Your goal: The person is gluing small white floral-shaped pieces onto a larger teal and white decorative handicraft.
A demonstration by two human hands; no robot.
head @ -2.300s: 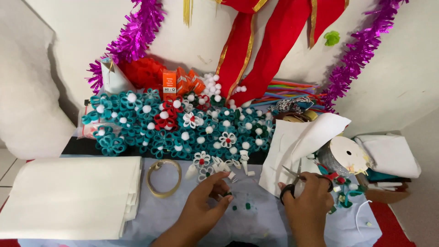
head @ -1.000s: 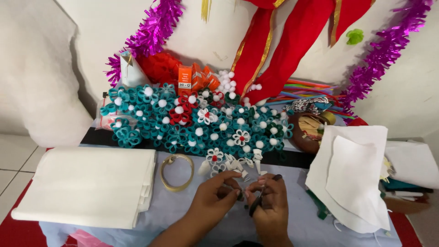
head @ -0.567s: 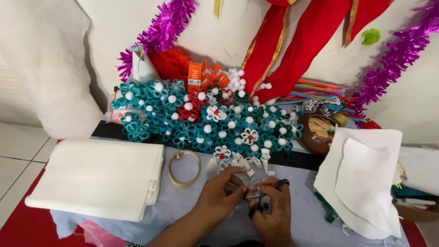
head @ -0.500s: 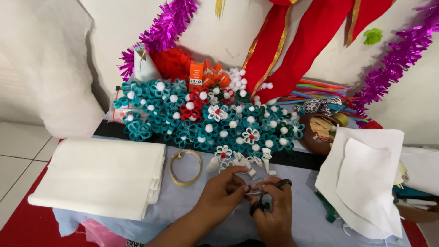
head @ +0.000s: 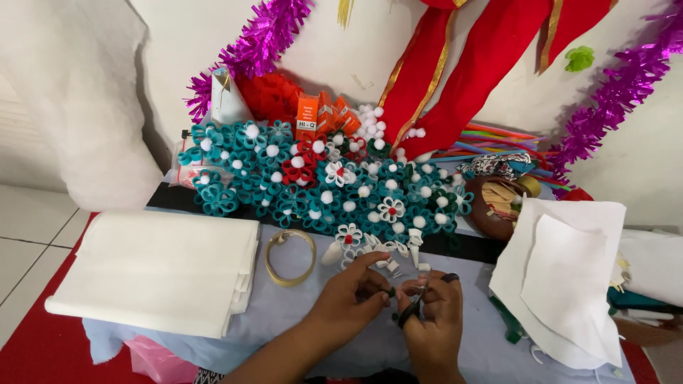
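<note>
While both hands work at the near edge of the pale blue cloth [head: 299,313], the stack of folded white fabric [head: 156,270] lies on the cloth's left part. The bank of teal, red and white looped flowers [head: 320,185] runs along the cloth's far edge, and loose white sheets [head: 562,277] cover its right side. A yellowish ring [head: 290,257] lies on the cloth between the flowers and the hands.

The left hand [head: 352,299] pinches a small green-and-white piece [head: 393,291] between thumb and fingertips, above the cloth's near edge. The right hand [head: 434,313] is clenched around dark-handled scissors [head: 413,309], whose tip meets the piece.

Risk: the blades work close to the left fingertips, so a slip could nick a finger or cut the piece wrongly.

Compared with half a second ago, the hands sit in the same place with the same grips; only the view is slightly shifted.
</note>
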